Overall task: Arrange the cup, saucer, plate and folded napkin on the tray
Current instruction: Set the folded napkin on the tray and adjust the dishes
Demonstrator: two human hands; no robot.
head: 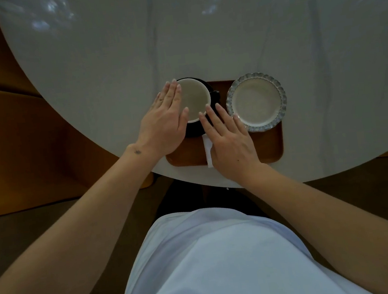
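Observation:
A brown wooden tray (269,143) lies at the near edge of the round white table. On its left part a cup (194,99), white inside with a dark handle, stands on a black saucer (193,130). To the right on the tray sits a scalloped pale plate (256,102). A folded white napkin (208,150) lies on the tray, mostly hidden under my right hand. My left hand (165,123) lies flat with straight fingers against the cup's left side. My right hand (229,140) is spread flat over the napkin, fingertips near the cup.
The round white table (129,45) stretches far beyond the tray. Brown upholstered seating (8,142) stands to the left of the table. My light-coloured shirt fills the bottom of the view.

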